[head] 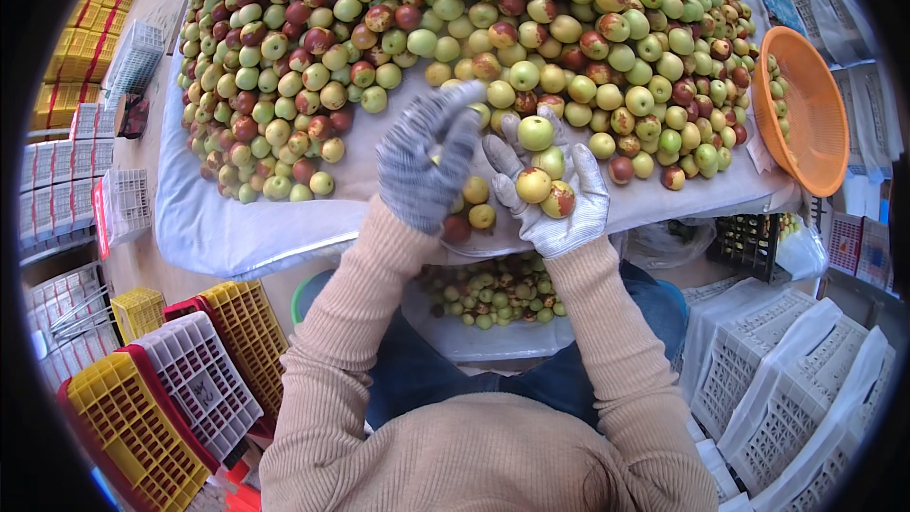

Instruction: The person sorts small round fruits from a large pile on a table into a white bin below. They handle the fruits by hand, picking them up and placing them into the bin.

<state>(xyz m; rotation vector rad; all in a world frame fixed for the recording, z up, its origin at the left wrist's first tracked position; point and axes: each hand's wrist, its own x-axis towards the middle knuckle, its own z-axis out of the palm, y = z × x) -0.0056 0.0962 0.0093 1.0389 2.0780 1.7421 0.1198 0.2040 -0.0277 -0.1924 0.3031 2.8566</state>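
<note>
Palm up at the table's near edge, my right hand (569, 220) wears a pale grey glove and cradles several green and red-brown jujubes (534, 134). My left hand (430, 163), in a grey striped glove, hovers just left of it, fingers pointing towards the heap. Motion blurs that hand, and whether it has a fruit under its fingers cannot be seen. A few loose jujubes (482, 216) lie on the cloth between both hands. Beyond them spreads a large heap of jujubes (498, 35) on the cloth-covered table (234, 235).
An orange plastic basket (817, 114) tilts at the table's right edge, some jujubes behind its rim. More jujubes (498, 291) sit below the table edge, between my knees. Yellow and white crates (135, 434) stand at left. Grey crates with plastic liners (775, 370) stand at right.
</note>
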